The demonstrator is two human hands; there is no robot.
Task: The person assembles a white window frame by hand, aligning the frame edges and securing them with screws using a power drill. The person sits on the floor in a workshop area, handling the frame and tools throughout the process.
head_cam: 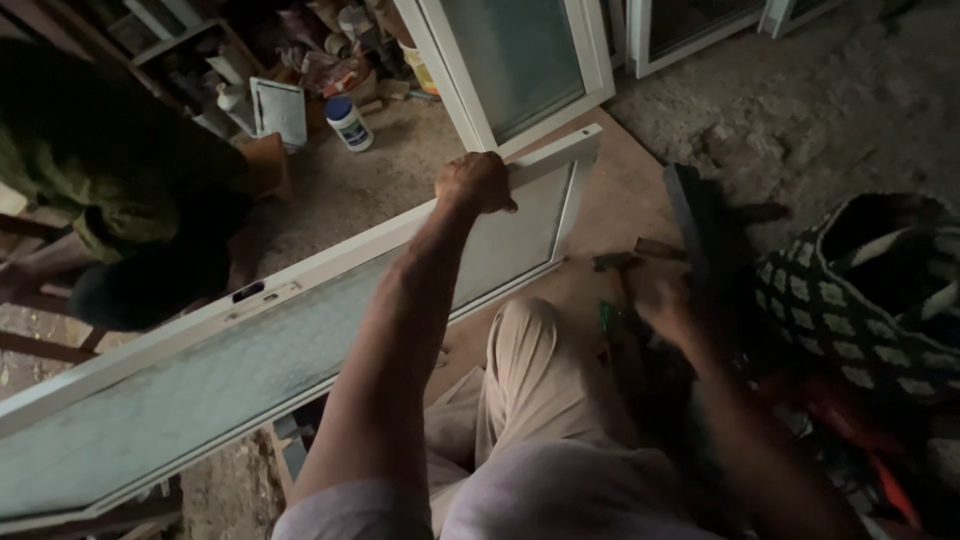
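A long white-framed window sash with frosted glass (250,340) lies slanted in front of me, tilted up on its edge. My left hand (476,182) grips the top rail of its frame near the far end. My right hand (655,295) reaches down to the right into a dark pile of tools, close to a hammer (640,255) with a wooden handle; the hand is blurred and in shadow, so its grip is unclear. My legs in light trousers (535,370) are below the frame.
Another white window frame (520,60) leans upright behind. A person in dark green (110,170) crouches at the left. A white jar with a blue lid (348,122) and clutter stand at the back. A patterned woven bag (870,290) sits at the right.
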